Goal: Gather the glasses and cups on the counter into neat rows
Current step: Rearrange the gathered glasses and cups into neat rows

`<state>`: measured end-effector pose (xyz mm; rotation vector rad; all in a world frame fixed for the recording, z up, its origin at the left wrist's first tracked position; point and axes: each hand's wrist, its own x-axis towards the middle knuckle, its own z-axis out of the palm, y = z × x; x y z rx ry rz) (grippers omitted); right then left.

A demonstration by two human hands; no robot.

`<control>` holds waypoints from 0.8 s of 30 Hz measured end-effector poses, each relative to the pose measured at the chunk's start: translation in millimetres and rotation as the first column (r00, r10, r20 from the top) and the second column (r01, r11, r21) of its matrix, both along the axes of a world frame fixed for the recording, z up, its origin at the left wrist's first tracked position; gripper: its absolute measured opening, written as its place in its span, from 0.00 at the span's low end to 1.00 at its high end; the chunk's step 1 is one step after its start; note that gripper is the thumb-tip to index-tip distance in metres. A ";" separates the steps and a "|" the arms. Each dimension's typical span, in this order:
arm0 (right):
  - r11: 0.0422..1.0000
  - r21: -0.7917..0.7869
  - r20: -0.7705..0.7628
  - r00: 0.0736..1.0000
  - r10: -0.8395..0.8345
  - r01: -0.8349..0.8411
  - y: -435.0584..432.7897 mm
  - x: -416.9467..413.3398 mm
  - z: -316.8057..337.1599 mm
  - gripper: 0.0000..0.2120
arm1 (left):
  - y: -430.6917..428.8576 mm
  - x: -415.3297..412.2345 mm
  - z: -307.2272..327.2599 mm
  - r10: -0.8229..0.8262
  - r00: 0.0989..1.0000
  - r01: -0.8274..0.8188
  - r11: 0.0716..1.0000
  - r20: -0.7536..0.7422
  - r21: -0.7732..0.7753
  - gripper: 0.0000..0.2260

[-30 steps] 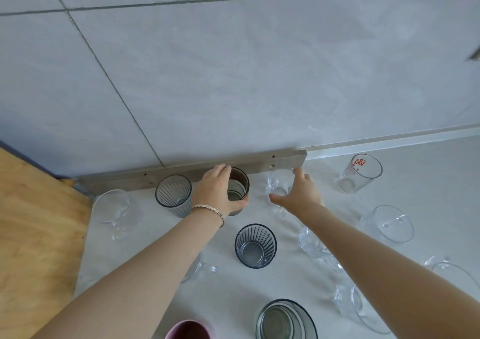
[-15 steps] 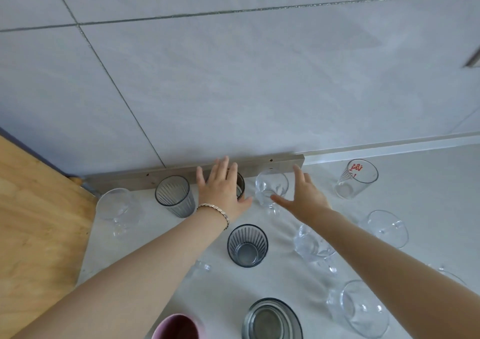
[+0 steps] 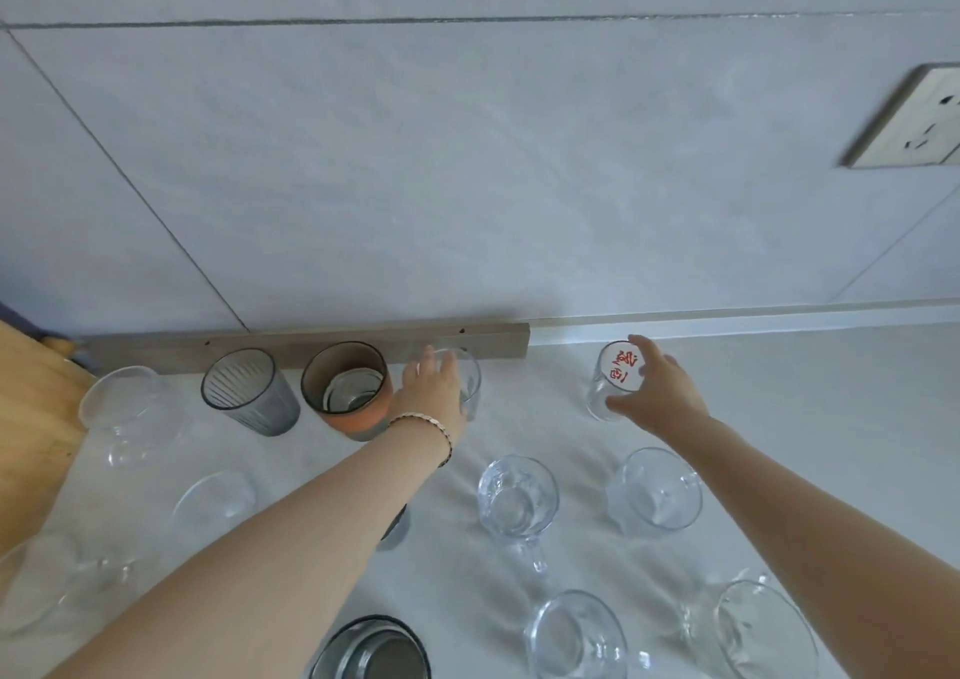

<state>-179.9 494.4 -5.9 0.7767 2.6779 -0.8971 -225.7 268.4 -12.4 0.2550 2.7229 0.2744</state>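
Along the wall stand a clear glass [image 3: 124, 408], a grey ribbed glass [image 3: 249, 392], a brown cup [image 3: 345, 392] and another clear glass [image 3: 467, 374]. My left hand [image 3: 434, 392] holds that last clear glass from its left side. My right hand [image 3: 657, 392] grips a small glass with red characters [image 3: 615, 382] further right, fingers over its rim. Clear mugs [image 3: 517, 496] [image 3: 654, 491] [image 3: 576, 637] [image 3: 748, 626] stand scattered nearer me. A dark glass [image 3: 396, 530] is mostly hidden under my left forearm.
A metal strip [image 3: 311, 340] runs along the foot of the tiled wall. A wooden surface [image 3: 31, 418] borders the counter [image 3: 831, 418] on the left. A wall socket [image 3: 914, 117] is at upper right. More clear glasses [image 3: 215, 501] [image 3: 36, 579] and a dark-rimmed glass [image 3: 371, 650] stand near me.
My left hand left the brown cup and moved right onto the clear glass. My right hand let that glass go and reached right to take the red-lettered glass. The view shifted right.
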 end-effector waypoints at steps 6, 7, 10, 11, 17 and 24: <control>0.985 -0.017 -0.046 0.984 0.169 -0.170 -35.0 -9.4 -7.6 0.33 | -2.1 -3.3 -3.5 0.085 0.996 -0.081 0.992 -0.030 0.097 0.36; 0.981 -0.017 -0.048 0.980 0.191 -0.192 -42.2 -12.5 -9.0 0.32 | -1.9 -2.9 -4.2 0.096 0.995 -0.091 0.990 -0.036 0.111 0.36; 0.979 -0.018 -0.049 0.978 0.201 -0.202 -58.4 -18.6 -11.6 0.32 | -1.2 -1.1 -6.0 0.118 0.992 -0.111 0.985 -0.047 0.134 0.36; 0.981 -0.012 -0.048 0.980 0.194 -0.194 -60.9 -19.7 -12.5 0.32 | -1.3 -1.0 -6.3 0.122 0.991 -0.114 0.984 -0.048 0.138 0.36; 0.963 0.106 0.080 0.967 0.240 -0.248 -59.6 -11.4 -10.0 0.43 | -2.7 1.5 -3.5 0.088 0.996 -0.085 0.987 -0.019 0.136 0.35; 0.913 0.193 -0.059 0.924 0.378 -0.361 -95.1 37.7 19.8 0.27 | -30.4 46.1 31.2 0.095 0.985 -0.040 0.939 -0.144 0.341 0.19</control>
